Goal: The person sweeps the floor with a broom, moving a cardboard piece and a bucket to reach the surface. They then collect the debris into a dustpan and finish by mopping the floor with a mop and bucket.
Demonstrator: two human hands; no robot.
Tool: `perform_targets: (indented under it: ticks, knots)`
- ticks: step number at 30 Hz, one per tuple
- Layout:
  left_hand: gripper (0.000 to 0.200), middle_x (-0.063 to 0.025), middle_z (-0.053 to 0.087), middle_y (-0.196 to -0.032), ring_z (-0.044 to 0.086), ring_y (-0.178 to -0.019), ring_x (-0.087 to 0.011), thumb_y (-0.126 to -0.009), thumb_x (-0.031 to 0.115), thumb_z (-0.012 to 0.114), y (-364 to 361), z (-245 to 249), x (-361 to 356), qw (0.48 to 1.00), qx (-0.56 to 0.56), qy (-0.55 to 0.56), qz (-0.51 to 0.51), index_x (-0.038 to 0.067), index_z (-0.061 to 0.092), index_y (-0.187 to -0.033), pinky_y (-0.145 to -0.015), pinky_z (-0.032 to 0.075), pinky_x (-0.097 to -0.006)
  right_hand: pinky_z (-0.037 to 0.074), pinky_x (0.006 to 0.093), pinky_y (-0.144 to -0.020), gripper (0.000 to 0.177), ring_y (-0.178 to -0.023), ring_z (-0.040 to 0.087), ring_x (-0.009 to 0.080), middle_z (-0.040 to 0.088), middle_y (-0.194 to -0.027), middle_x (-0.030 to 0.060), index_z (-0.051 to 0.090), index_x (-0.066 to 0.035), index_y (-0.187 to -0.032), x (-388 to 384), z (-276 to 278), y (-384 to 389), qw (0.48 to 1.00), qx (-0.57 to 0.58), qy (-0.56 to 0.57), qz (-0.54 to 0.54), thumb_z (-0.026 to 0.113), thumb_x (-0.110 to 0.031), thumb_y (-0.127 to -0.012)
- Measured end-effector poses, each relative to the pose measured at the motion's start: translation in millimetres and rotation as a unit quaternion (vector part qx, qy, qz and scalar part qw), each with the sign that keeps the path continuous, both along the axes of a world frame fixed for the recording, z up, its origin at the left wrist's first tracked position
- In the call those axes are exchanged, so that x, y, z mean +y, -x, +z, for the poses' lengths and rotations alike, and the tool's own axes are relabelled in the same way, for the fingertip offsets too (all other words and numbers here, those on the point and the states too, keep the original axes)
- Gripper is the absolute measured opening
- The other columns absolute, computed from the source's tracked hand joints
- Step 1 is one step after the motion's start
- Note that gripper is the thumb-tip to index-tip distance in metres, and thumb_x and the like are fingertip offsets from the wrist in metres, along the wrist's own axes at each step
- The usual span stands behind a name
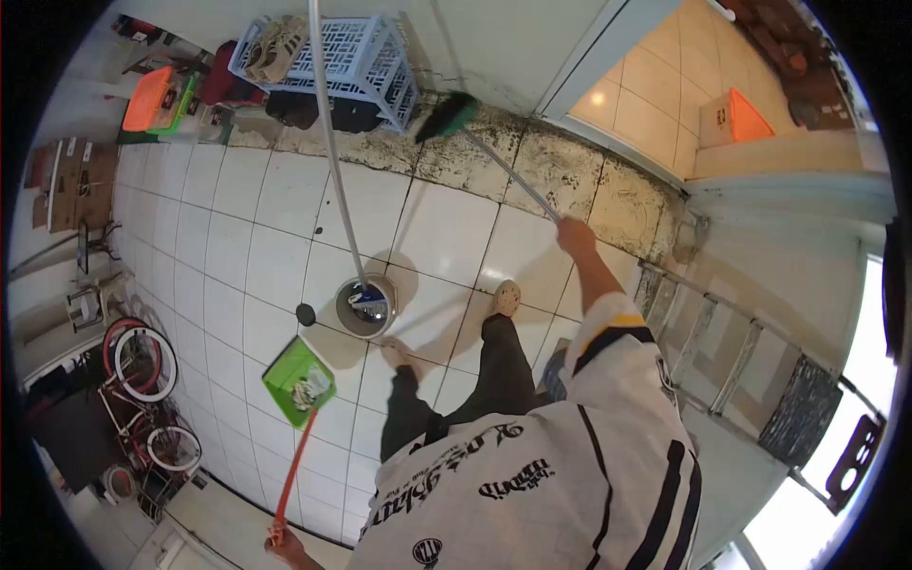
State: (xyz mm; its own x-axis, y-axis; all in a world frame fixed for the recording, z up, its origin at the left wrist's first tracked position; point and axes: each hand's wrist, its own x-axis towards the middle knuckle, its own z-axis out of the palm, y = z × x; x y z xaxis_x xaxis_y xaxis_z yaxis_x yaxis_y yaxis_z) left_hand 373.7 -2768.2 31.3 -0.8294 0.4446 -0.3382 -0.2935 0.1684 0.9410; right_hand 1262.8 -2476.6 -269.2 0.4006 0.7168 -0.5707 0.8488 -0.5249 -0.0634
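My right hand (575, 235) is stretched forward and shut on the grey handle of a broom (508, 171). Its green brush head (446, 116) rests on the stained floor strip by the far wall. My left hand (281, 541), low at the bottom left, grips the long red handle of a green dustpan (296, 378). The pan lies on the white tiles with pale debris in it. Just beyond the pan stands a round bucket (366, 306) with a mop pole (332, 142) rising out of it. My two feet stand on the tiles next to the bucket.
A blue plastic crate (356, 57) with shoes on it stands against the far wall. A stepladder (741, 366) leans at the right. A bicycle (142, 366) is parked at the left. A small black round object (305, 313) lies beside the bucket. Orange containers (152, 100) sit far left.
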Motion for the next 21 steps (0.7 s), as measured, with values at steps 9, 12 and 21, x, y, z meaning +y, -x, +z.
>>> perform_targets:
  ticks: [9,12,21]
  knots:
    - [0.017,-0.011,0.057,-0.078,0.057,-0.07,-0.0198,-0.081,0.018,0.049,-163,-1,-74,0.984,-0.027,0.172,-0.029,0.004,0.05,-0.09,-0.055,0.044,-0.0209,0.046,0.0515,-0.067,0.032,-0.074,0.059,0.0425,0.06,-0.076,0.0243,0.057,-0.003,-0.094,-209,153,-34,0.995,-0.009,0.03,-0.098,0.039,-0.03,-0.092]
    - [0.017,-0.0063,0.055,-0.079,0.055,-0.064,-0.0171,-0.079,0.024,0.051,-243,-2,-30,0.981,-0.038,0.189,-0.01,0.008,0.05,-0.087,-0.048,0.042,-0.0231,0.046,0.0522,-0.063,0.032,-0.071,0.059,0.0424,0.06,-0.073,0.0234,0.056,-0.005,-0.097,-191,173,-24,0.997,0.005,0.014,-0.075,0.039,-0.032,-0.092]
    - [0.013,-0.004,0.054,-0.072,0.051,-0.053,-0.0153,-0.083,0.025,0.054,-364,-32,91,0.944,-0.151,0.221,-0.195,0.014,0.049,-0.085,-0.044,0.042,-0.0264,0.049,0.0483,-0.067,0.03,-0.076,0.061,0.037,0.062,-0.08,0.0182,0.053,-0.007,-0.099,-52,27,-51,0.998,0.035,-0.042,-0.025,0.038,-0.032,-0.092]
